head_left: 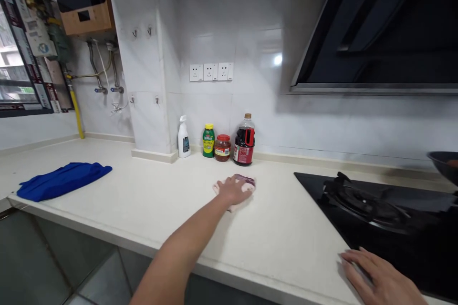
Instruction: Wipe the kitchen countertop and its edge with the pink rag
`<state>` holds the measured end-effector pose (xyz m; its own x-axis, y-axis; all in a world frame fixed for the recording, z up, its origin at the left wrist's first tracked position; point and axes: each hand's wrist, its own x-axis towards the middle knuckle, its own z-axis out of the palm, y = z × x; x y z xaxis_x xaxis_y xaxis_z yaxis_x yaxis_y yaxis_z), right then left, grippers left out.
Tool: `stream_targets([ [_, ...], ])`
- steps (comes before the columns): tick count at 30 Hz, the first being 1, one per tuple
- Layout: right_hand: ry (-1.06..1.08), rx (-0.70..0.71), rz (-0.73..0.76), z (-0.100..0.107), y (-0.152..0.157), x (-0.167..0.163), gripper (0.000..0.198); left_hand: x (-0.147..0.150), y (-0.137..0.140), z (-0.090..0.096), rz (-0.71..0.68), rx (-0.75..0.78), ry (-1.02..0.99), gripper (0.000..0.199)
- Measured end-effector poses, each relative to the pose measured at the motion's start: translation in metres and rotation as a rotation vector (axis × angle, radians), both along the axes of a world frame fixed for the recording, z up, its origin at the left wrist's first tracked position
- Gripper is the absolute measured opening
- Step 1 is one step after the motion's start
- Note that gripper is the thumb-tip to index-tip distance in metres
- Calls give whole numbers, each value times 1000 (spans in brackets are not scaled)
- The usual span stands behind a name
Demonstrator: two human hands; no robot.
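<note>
My left hand (231, 191) is pressed down on a small pink-and-purple cloth (246, 182) on the white countertop (282, 243). Parts of the cloth stick out around the fingers; the rest is hidden under the palm. Toward the lower right, my right hand (381, 276) rests at the countertop beside the front left edge of the black gas stove (322, 205). Its fingers are stretched out and hold nothing.
Against the wall stand a white spray bottle (184, 140), a green bottle with a yellow cap (208, 142), a red-lidded jar (222, 148) and a large dark sauce bottle (244, 145). A blue cloth (64, 181) lies left. The range hood (386, 28) overhangs the stove.
</note>
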<state>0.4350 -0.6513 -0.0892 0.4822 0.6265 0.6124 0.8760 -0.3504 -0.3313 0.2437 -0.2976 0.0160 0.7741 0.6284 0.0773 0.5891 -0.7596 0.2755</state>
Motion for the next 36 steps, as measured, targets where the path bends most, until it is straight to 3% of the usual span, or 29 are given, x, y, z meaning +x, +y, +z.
stream_targets([
  [4, -45, 64, -126, 19, 1, -14, 59, 37, -70, -1, -254, -30, 0, 74],
  [10, -42, 238, -161, 32, -6, -20, 63, 47, -163, -9, -591, -122, -8, 88],
  [14, 99, 438, -127, 31, -11, -18, 60, 36, -201, -7, -693, -158, 17, 90],
  [17, 383, 436, -80, 31, -10, -14, 64, 22, -216, -3, -731, -146, 37, 83],
  [21, 682, 364, -20, 32, -9, -6, 60, -6, -224, -4, -806, -135, 45, 78],
  [24, 718, 349, 1, 28, -8, 2, 60, -33, -220, -8, -892, -95, 24, 77],
  [27, 657, 241, -24, 21, -7, 9, 65, -56, -205, -7, -875, -107, 10, 73],
  [31, 463, 45, -13, 18, -6, 9, 65, -67, -169, 4, -649, -176, 40, 73],
  [36, 313, -62, -50, 26, -4, -7, 68, -62, -111, 8, -300, -101, 19, 62],
])
